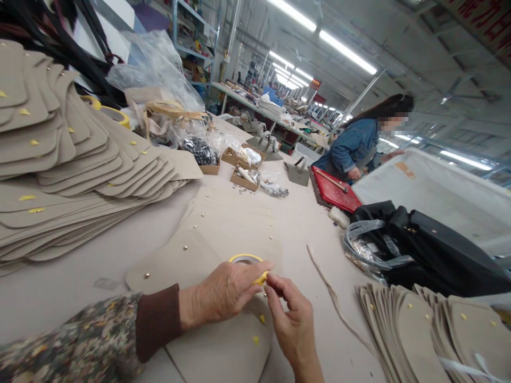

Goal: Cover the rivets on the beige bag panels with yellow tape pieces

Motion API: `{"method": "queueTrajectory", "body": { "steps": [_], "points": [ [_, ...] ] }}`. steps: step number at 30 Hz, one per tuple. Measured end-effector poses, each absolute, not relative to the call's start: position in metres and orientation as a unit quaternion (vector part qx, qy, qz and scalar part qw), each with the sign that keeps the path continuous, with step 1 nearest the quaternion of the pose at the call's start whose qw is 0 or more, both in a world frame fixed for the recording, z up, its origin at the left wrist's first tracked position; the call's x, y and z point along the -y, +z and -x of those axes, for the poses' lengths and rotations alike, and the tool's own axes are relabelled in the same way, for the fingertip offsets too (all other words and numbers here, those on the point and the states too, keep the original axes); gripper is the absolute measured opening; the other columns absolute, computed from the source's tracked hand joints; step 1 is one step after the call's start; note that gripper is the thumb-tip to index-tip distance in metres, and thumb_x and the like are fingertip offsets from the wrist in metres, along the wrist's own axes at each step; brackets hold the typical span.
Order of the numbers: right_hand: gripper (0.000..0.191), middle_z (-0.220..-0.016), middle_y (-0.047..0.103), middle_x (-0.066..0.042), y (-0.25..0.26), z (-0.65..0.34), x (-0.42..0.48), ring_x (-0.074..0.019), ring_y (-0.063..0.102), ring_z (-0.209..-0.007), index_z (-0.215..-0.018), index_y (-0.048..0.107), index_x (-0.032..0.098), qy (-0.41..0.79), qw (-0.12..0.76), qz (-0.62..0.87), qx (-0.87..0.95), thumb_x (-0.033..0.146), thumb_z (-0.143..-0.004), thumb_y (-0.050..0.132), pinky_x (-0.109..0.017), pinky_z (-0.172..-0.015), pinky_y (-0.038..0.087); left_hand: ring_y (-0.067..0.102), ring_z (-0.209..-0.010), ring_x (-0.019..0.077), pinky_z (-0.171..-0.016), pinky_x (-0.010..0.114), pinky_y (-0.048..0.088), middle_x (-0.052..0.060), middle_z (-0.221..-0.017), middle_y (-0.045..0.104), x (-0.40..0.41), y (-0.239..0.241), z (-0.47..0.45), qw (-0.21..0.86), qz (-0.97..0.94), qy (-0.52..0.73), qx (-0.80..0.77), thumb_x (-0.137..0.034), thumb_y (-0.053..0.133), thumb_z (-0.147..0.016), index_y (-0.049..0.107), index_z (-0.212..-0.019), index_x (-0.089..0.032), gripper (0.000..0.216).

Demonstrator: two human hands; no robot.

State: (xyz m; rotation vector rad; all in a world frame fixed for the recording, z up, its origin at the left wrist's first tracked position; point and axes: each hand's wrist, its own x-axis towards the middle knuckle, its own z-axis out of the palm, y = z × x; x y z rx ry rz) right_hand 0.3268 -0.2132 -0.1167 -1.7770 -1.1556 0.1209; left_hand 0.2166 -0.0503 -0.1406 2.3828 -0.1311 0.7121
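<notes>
Beyond the right hand (294, 316), rightward, lies a black handbag (449, 244); farther off, a red tray (330, 196) and denim-jacketed person (354, 146)

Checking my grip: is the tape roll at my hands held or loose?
Held: the left hand covers and grips the near side of the tape roll.

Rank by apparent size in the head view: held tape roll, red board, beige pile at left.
1. Beige pile
2. Red board
3. Tape roll, partly hidden by the left hand

Hands (227, 291) at yellow tape roll (261, 278)
</notes>
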Motion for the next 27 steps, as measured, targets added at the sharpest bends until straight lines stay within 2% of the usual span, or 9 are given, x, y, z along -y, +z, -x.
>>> {"method": "queueTrajectory", "body": {
  "steps": [6, 13, 19, 24, 27],
  "points": [
    [0.021, -0.093, 0.075, -0.006, -0.122, -0.324, 0.208, -0.0177, 0.072, -0.085, -0.107, 0.071, 0.022, -0.018, 0.456, 0.709, 0.538, 0.014, -0.095, 0.055, -0.027, -0.078, 0.058, 0.072, -0.083, 0.0200, -0.071, 0.029, 0.057, 0.006, -0.096, 0.073, 0.050, -0.144, -0.217, 0.263, -0.920, 0.288, 0.033, -0.023, 0.046, -0.101, 0.039, -0.135, -0.016, 0.036],
    [0.020, -0.078, 0.073, -0.003, -0.121, -0.324, 0.206, -0.0151, 0.070, -0.069, -0.093, 0.069, 0.022, -0.092, 0.398, 0.706, 0.578, 0.011, -0.093, 0.052, -0.024, -0.067, 0.056, 0.066, -0.074, 0.0180, -0.065, 0.028, 0.049, 0.003, -0.086, 0.069, 0.055, -0.140, -0.218, 0.225, -0.924, 0.301, 0.064, -0.026, 0.039, -0.105, 0.050, -0.119, -0.016, 0.021],
    [0.018, -0.068, 0.068, 0.001, -0.120, -0.320, 0.205, -0.0113, 0.064, -0.056, -0.086, 0.066, 0.022, -0.159, 0.405, 0.707, 0.557, 0.009, -0.089, 0.055, -0.020, -0.059, 0.052, 0.059, -0.070, 0.0159, -0.063, 0.027, 0.044, 0.000, -0.080, 0.063, 0.055, -0.131, -0.216, 0.235, -0.929, 0.277, 0.072, -0.022, 0.039, -0.103, 0.054, -0.096, -0.018, 0.017],
    [0.014, -0.062, 0.066, 0.002, -0.126, -0.318, 0.207, -0.0106, 0.060, -0.051, -0.077, 0.068, 0.021, -0.124, 0.437, 0.736, 0.501, 0.014, -0.085, 0.059, -0.019, -0.054, 0.050, 0.050, -0.059, 0.0153, -0.054, 0.028, 0.035, -0.001, -0.070, 0.056, 0.057, -0.130, -0.215, 0.192, -0.936, 0.293, 0.043, -0.014, 0.039, -0.097, 0.052, -0.083, -0.020, 0.020],
    [0.014, -0.058, 0.065, 0.001, -0.133, -0.316, 0.209, -0.0122, 0.058, -0.048, -0.073, 0.070, 0.020, -0.032, 0.474, 0.767, 0.432, 0.022, -0.083, 0.061, -0.021, -0.050, 0.048, 0.045, -0.056, 0.0158, -0.051, 0.030, 0.030, 0.000, -0.067, 0.052, 0.061, -0.134, -0.217, 0.170, -0.920, 0.350, 0.044, -0.014, 0.038, -0.096, 0.051, -0.077, -0.021, 0.024]
  ]
}}
